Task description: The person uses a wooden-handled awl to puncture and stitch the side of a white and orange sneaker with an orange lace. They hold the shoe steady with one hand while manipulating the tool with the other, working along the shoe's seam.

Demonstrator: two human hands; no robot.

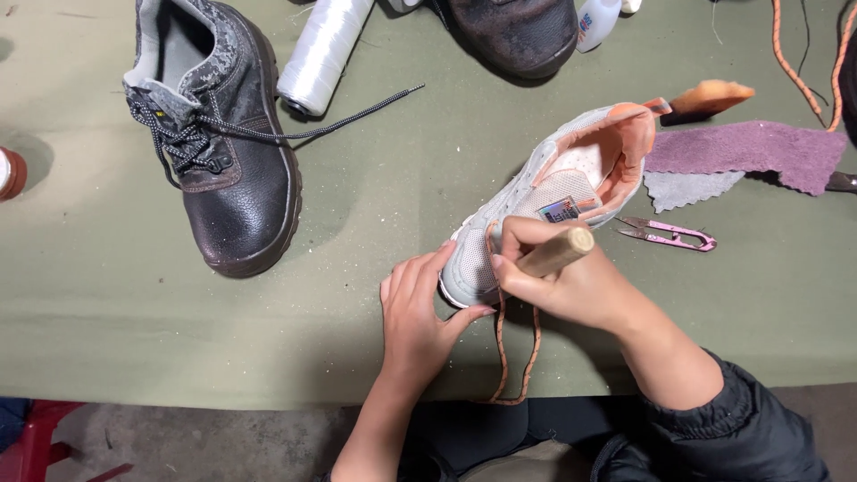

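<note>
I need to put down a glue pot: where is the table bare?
Bare: the left front, between the black boot and the left hand; also right of the right hand, below the snips. Crowded: the back edge, with spool and purple cloth.

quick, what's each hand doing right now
Left hand: open, fingers resting against the toe of the grey and pink sneaker, holding nothing.
Right hand: closed around a wooden tool handle, pressed at the sneaker.
</note>
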